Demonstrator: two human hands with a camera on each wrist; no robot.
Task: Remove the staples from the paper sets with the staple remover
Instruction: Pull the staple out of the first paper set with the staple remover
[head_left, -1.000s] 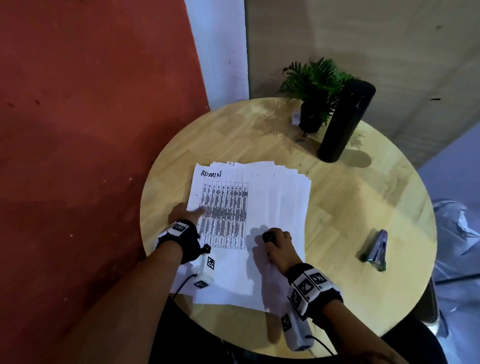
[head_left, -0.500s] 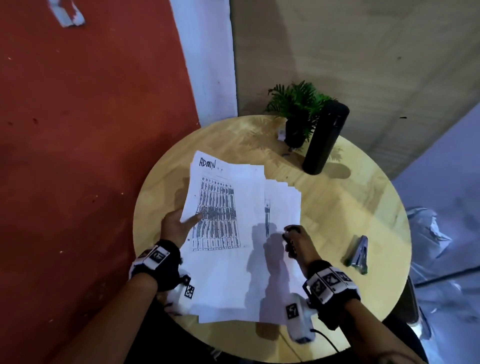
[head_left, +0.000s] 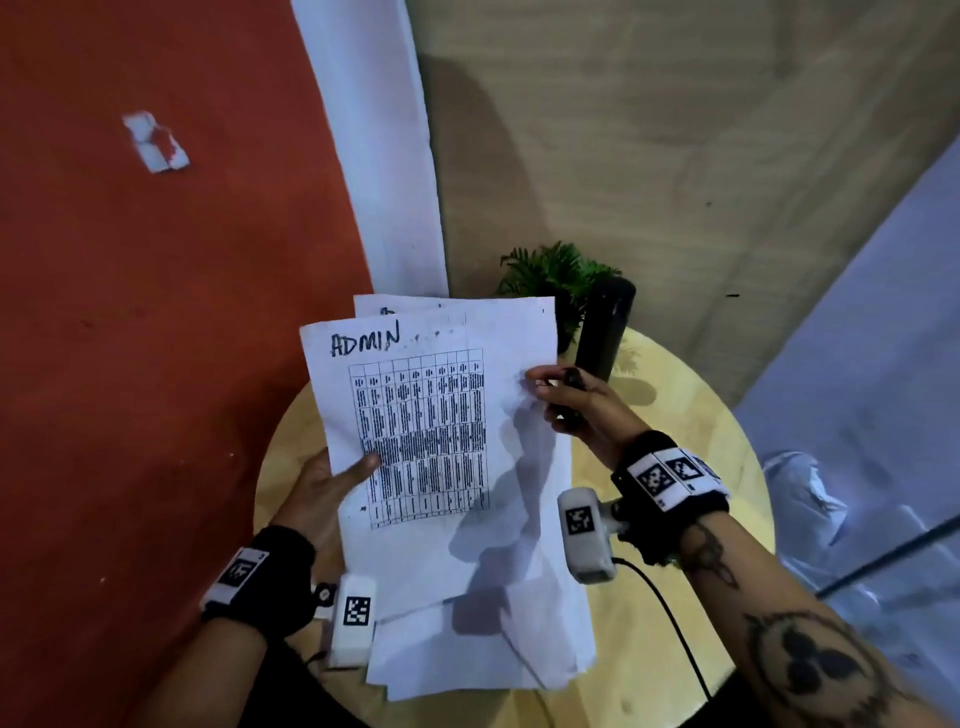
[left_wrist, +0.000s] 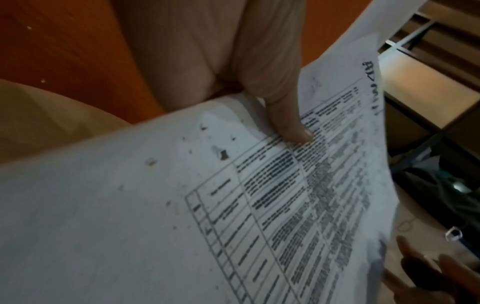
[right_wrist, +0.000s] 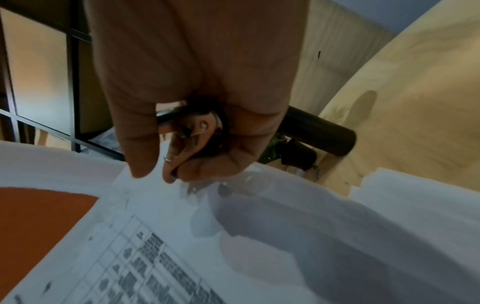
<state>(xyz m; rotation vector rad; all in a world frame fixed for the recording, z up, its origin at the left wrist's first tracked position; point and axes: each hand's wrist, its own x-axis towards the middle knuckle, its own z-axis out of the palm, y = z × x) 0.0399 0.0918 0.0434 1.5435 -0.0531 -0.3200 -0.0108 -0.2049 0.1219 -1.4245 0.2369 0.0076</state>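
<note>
A white paper set, marked "ADMIN" above a printed table, is raised above the table and tilted toward me. My left hand grips its left edge, with the thumb pressed on the printed front and the other fingers hidden behind. My right hand holds the black staple remover at the sheet's right edge, fingertips touching the paper. The right wrist view shows the staple remover clasped in curled fingers just above the paper set. No staple is visible.
More loose white sheets lie on the round wooden table under the raised set. A small potted plant and a tall black cylinder stand at the table's far edge. Red floor lies to the left.
The left hand has lifted the ADMIN set off the pile and tilted it up. The right hand with the staple remover rose to the set's right edge. The view tilted upward.
</note>
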